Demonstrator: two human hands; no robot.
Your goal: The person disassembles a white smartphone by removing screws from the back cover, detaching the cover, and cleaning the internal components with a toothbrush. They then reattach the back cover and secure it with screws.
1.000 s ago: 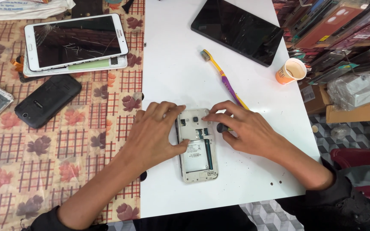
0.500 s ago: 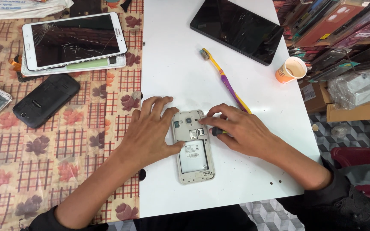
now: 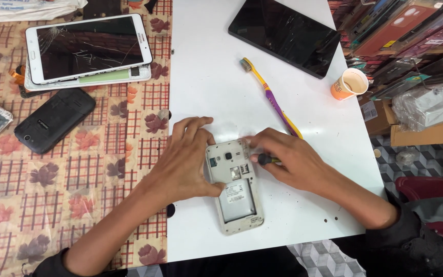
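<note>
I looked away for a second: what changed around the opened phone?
Little changed. The right hand drew back slightly to the top right corner of the opened white phone, and a dark tool tip now shows under its fingers. The left hand still steadies the phone's left edge. The yellow-purple toothbrush and paper cup stayed put.

Dark sleeves pushed up (both arms), left hand (image 3: 188, 161), right hand (image 3: 288, 161) bare.
</note>
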